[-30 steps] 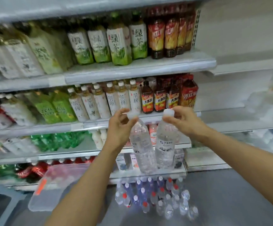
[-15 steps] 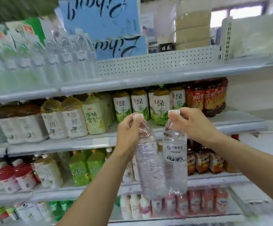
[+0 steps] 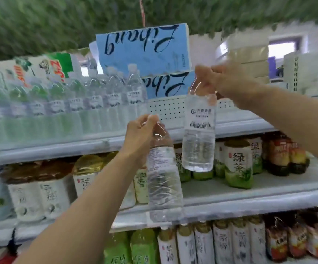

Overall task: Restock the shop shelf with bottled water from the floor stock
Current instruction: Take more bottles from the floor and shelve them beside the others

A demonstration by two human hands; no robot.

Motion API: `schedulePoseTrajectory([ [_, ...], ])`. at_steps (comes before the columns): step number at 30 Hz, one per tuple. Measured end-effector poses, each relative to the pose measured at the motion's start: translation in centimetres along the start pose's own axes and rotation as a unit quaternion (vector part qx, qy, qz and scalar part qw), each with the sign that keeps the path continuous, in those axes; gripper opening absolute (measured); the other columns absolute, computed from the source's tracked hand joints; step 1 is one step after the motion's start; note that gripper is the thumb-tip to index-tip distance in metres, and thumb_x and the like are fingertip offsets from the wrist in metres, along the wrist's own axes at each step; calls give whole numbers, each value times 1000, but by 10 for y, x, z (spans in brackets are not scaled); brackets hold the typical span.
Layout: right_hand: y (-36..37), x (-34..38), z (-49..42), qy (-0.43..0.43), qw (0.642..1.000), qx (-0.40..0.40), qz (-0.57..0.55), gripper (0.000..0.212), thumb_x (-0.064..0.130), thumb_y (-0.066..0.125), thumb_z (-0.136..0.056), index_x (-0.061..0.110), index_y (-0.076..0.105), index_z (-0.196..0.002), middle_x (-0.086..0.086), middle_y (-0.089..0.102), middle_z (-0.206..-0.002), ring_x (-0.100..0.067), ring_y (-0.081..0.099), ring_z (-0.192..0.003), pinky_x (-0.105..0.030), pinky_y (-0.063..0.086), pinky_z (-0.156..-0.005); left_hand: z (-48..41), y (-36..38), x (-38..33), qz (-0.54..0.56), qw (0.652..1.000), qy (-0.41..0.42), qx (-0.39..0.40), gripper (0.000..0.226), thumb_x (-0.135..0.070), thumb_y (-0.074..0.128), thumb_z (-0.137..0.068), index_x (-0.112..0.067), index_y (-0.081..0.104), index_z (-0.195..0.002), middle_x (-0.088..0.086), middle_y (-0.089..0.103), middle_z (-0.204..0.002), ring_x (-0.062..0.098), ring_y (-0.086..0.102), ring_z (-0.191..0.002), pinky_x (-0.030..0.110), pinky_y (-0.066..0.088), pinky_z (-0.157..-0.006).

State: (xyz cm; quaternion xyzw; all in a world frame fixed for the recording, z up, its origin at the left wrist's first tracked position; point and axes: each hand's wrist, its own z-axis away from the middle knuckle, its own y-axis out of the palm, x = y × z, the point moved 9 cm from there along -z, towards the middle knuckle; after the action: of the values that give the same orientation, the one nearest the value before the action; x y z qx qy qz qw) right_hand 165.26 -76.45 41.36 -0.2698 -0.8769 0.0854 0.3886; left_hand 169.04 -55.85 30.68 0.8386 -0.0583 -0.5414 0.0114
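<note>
Just one view is given, shot from a wide-angle camera worn on the head. It's pointed forward and tilted upward at the shop shelving (image 3: pixel 249 195), so the top shelf (image 3: pixel 59 149) sits mid-frame and overhead greenery (image 3: pixel 59 20) is caught along the upper edge. The shelving is seen from close up, with left hand (image 3: pixel 141 130) and right hand (image 3: pixel 217 80) reaching in from below. Shelf lines are bowed by the lens.

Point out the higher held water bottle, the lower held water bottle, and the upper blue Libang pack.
higher water bottle (image 3: pixel 200 119): head view, on its white label.
lower water bottle (image 3: pixel 163 187): head view, on its clear ribbed body.
upper blue Libang pack (image 3: pixel 143 48): head view, on the middle of its front face.
</note>
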Motion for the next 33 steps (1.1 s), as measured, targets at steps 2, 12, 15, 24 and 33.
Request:
schedulePoseTrajectory([
  [2,-2,18,-30,-8,1000,-19,-2,37,46,57,-95,13,70,-82,-2,74,-85,-15,70,-74,-36,58,-76,-14,-9,-12,17,1000,-3,-2,24,-18,53,-101,3,63,-103,17,66,-84,36,66,-68,37,57,-54],
  [12,45,37,-128,-48,995,-61,55,37,34,57,-94,13,45,-66,-4,51,-69,-20,50,-66,-37,47,-60,-74,-37,-27,3,998,7,-56,27,-22,52,-101,-3,67,-88,4,69,-66,13,64,-52,23,50,-44],
  [15,67,18,-148,-23,996,-47,69,31,35,58,-90,13,44,-74,-3,43,-69,-16,39,-58,-27,33,-54,-81,-36,-24,17,998,9,-56,25,-18,52,-100,3,66,-94,6,68,-66,14,63,-48,23,49,-42],
  [24,84,-17,-170,22,999,-30,23,50,44,60,-91,-1,61,-113,-13,66,-101,-22,59,-82,-40,53,-76,-96,-41,-9,40,998,-18,-54,30,-20,52,-101,7,62,-109,10,69,-70,18,63,-43,25,50,-40],
  [33,135,-112,-94,118,987,72,85,78,42,84,-69,15,44,-131,-2,59,-125,-25,56,-116,-44,44,-101,-105,-48,-2,25,998,-16,-58,25,-21,52,-101,0,65,-100,9,70,-75,21,64,-61,32,55,-59],
])
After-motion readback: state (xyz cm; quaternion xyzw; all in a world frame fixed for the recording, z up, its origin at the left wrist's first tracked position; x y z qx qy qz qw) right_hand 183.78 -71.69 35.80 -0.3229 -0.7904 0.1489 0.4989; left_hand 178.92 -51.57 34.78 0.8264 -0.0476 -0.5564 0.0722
